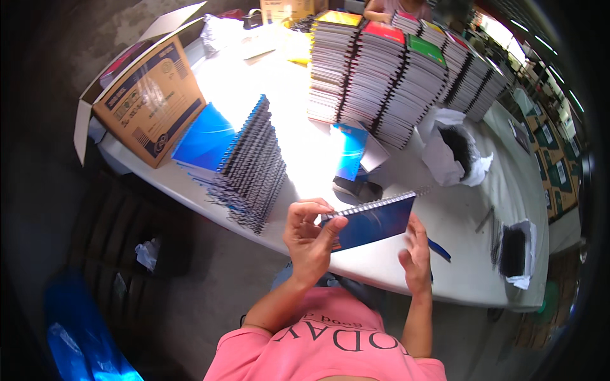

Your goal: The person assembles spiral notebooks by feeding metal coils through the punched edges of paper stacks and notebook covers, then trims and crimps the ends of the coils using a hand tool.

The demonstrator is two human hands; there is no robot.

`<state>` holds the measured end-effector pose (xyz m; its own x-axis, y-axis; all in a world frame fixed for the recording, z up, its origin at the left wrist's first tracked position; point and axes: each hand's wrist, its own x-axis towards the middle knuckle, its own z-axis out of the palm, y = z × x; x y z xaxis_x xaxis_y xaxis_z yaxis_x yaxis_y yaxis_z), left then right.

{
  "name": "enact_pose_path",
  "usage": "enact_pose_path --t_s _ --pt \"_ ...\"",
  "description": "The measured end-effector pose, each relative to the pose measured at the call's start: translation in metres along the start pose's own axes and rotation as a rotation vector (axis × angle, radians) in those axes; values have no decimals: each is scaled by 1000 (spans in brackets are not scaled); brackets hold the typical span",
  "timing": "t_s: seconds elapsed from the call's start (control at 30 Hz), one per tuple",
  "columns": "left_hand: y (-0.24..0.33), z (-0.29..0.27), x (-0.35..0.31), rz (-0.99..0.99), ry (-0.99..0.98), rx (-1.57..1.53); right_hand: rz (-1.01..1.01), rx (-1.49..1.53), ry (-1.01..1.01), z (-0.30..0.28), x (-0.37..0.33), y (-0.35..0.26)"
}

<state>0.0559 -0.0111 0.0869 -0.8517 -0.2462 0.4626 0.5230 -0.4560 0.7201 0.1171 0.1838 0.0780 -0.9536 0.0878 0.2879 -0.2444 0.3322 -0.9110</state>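
A flat blue notebook (375, 225) with a silver wire coil (381, 204) is up over the near edge of the white table (470, 254).
Its long side runs left to right, right end higher. The left hand (309, 238) pinches its left end; the right hand (416, 254), fingers apart, is by its right end, maybe touching.

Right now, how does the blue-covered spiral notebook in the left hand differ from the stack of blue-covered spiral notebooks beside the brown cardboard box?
The held notebook is single, raised in the left hand; the stack is many notebooks piled on the white table. The held notebook tilts with its coil edge up; the stack's top cover faces up. Both have blue covers and coils.
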Motion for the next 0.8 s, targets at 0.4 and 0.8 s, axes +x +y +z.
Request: enact_pose_path --t_s 0.4,0.8 --pt "123 -64 124 643 231 741 -200 745 -271 124 191 -155" --pt "77 -117 131 424 225 550 -442 -184 -31 132 230 -62"
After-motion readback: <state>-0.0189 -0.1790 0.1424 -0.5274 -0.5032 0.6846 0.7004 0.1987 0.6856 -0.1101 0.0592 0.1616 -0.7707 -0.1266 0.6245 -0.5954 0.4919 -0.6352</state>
